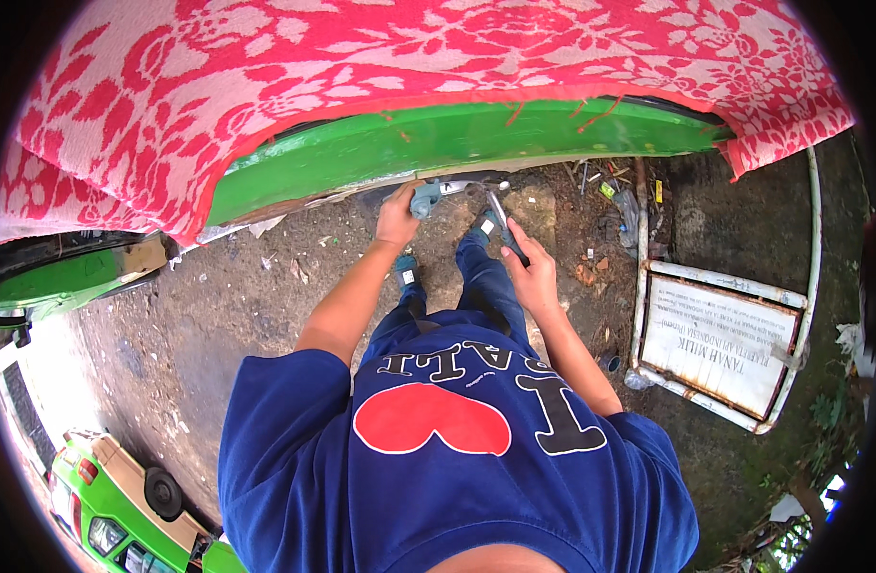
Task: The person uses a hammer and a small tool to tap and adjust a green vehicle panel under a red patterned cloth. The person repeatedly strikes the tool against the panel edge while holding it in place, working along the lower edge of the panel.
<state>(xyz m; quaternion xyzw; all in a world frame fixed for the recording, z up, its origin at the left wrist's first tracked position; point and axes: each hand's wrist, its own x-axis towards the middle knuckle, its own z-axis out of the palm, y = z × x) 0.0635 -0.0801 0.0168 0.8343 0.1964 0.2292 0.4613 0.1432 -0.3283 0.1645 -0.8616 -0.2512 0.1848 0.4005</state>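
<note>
My left hand (397,218) is closed round a teal, rounded tool (426,199) with a pale section and a small dark mark; I cannot make out its kind. In my right hand (534,272) is a hammer (499,212) with a dark grip and a silver shaft, its curved head up close to the teal tool's tip. Both hands are held out just below the lower edge of a green car body panel (438,138). A red and pale floral cloth (438,48) drapes over the vehicle, its fringe hanging on the panel.
Bare, littered ground (295,277) surrounds my feet. A rusty white metal frame with a sign board (719,339) lies to the right, beside plastic litter (629,208). Another green vehicle (123,506) stands at the lower left, and a green vehicle part (65,277) lies left.
</note>
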